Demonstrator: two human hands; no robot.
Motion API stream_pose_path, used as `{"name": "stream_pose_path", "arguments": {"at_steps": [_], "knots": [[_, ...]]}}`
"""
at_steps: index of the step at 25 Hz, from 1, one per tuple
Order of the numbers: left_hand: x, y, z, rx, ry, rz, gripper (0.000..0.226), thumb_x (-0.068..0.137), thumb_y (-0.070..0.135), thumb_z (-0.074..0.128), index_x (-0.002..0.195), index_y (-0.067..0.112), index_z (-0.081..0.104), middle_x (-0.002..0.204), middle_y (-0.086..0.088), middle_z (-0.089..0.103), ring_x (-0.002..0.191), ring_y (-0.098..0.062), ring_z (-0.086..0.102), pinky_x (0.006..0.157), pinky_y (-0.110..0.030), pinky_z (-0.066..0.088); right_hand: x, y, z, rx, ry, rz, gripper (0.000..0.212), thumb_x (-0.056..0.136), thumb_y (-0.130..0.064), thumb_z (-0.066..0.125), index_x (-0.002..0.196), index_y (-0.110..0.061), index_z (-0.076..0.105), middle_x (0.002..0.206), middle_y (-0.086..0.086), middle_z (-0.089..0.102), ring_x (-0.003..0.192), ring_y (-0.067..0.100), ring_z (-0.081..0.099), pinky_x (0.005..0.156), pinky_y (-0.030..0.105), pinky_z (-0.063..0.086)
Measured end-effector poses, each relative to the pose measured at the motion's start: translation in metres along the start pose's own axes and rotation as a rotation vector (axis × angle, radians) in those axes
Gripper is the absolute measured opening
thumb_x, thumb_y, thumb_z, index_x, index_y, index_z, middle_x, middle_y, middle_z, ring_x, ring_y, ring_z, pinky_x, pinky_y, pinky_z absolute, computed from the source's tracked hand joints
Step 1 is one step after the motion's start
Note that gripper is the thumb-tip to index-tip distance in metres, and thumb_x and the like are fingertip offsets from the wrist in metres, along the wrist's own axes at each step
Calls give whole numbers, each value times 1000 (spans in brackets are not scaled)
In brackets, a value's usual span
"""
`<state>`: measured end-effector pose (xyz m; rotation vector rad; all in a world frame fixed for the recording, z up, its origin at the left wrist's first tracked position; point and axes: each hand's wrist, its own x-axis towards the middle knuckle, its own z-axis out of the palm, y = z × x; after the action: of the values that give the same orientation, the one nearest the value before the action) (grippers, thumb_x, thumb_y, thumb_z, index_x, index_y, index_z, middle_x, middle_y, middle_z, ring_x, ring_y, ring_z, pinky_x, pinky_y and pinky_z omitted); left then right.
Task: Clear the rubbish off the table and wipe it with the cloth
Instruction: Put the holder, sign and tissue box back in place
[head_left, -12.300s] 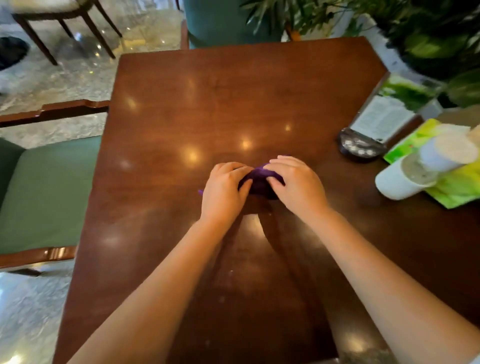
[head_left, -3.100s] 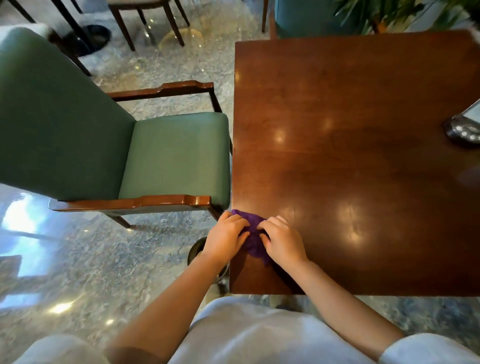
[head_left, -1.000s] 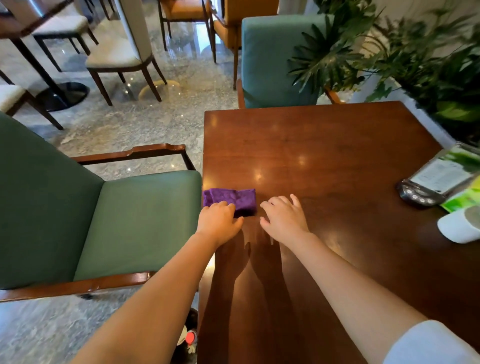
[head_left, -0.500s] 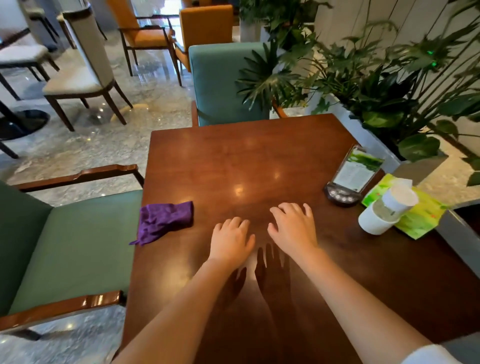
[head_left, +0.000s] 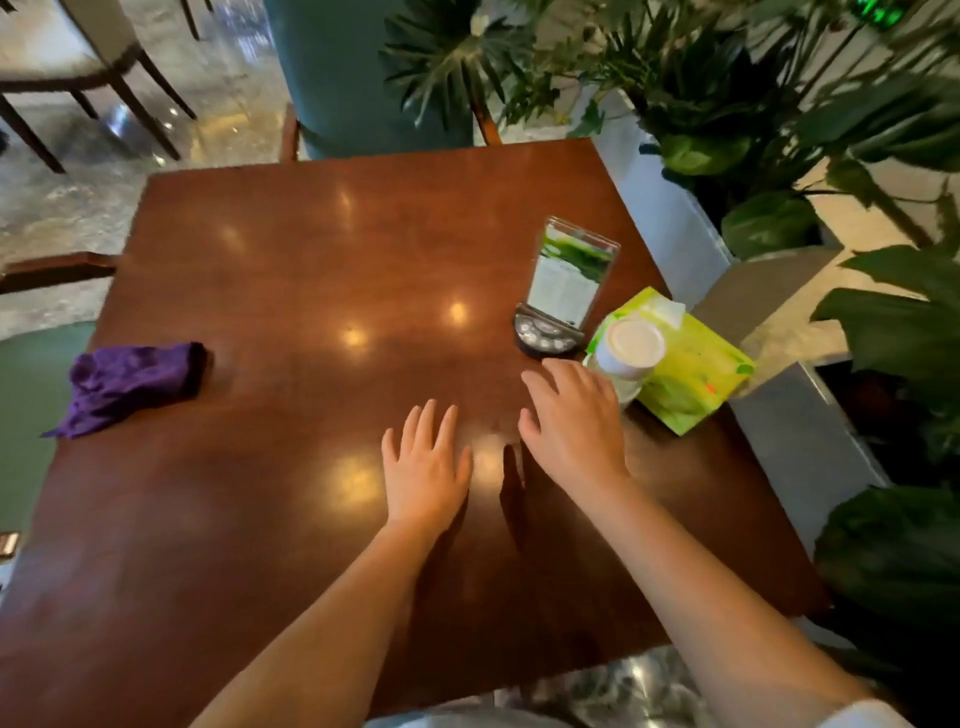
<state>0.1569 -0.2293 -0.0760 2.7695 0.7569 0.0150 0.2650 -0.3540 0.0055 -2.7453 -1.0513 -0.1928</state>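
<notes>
The purple cloth (head_left: 130, 382) lies crumpled at the left edge of the brown wooden table (head_left: 291, 270), with one corner hanging over the side. My left hand (head_left: 426, 467) hovers flat over the table's middle, fingers spread, holding nothing. My right hand (head_left: 574, 415) is open too, further right, its fingertips close to a white paper cup (head_left: 626, 353) lying on its side. The cup rests against a yellow-green tissue pack (head_left: 691, 374) at the table's right edge.
A clear menu stand (head_left: 569, 291) on a dark round base stands just behind the cup. A planter wall with leafy plants (head_left: 779, 130) runs along the right side. A teal chair (head_left: 353, 78) faces the far edge and a green chair seat (head_left: 26, 395) is at the left.
Both hands have let go of the cloth, which stays at the left edge. The hands have moved right across the table, the right one up to the paper cup.
</notes>
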Motion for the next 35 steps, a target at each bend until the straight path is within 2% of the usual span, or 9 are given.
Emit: {"name": "stream_pose_path", "arguments": {"at_steps": [4,9,11,14,19,23,26,29,35], "knots": [[-10,1,34,48,-53,-86,68,84,55,7,147,30,12,158,-4,5,145,-21,-3,112,-56,4,1,42,-9,-5,152,56,47,73,-19,68,119,-13,59,130,19,52,125,37,44,96,54,40],[-11,-1,57,72,-110,-168,64,89,58,17,146,35,-3,158,0,-8,143,-19,-15,111,-59,-5,13,81,2,-68,15,148,64,80,-29,66,138,-26,39,151,16,26,140,39,16,99,63,32],[-13,-3,62,89,-107,-191,66,86,61,10,146,35,-5,158,1,-7,143,-19,-15,111,-58,-5,15,89,7,-48,-46,172,63,86,-34,60,142,-30,31,154,11,20,141,40,11,99,63,31],[-13,-3,64,89,-93,-196,68,84,62,6,145,36,-5,158,1,-5,143,-19,-13,111,-58,-6,17,97,11,26,-41,156,59,90,-32,55,143,-30,30,155,9,20,135,41,25,95,54,40],[-13,-3,65,86,-75,-193,67,84,61,7,145,36,-5,158,1,-4,144,-19,-12,112,-58,-5,18,92,25,195,110,171,59,80,-22,70,134,-24,47,147,14,34,123,40,40,95,46,42],[-13,-4,65,71,-74,-187,68,84,62,7,146,36,-4,158,2,-5,143,-18,-14,112,-57,-6,21,90,31,228,259,186,54,73,-13,76,123,-21,57,136,13,48,111,38,48,83,43,49],[-14,-4,65,71,-65,-182,67,85,62,8,146,36,-4,158,1,-4,143,-18,-14,112,-57,-6,20,87,33,225,322,116,49,73,-13,75,119,-22,61,130,9,54,109,35,51,81,42,50],[-14,-3,63,69,-65,-181,68,85,61,8,146,36,-4,158,2,-5,142,-18,-16,112,-57,-7,18,70,34,326,367,8,46,72,-10,73,117,-19,63,126,10,56,114,33,53,90,39,45],[-14,-5,61,59,-31,-165,67,85,61,15,146,35,1,156,1,-5,143,-20,-12,111,-58,-7,62,-6,35,597,302,-306,42,76,-21,65,117,-14,63,123,14,58,116,30,54,95,42,47]]}}
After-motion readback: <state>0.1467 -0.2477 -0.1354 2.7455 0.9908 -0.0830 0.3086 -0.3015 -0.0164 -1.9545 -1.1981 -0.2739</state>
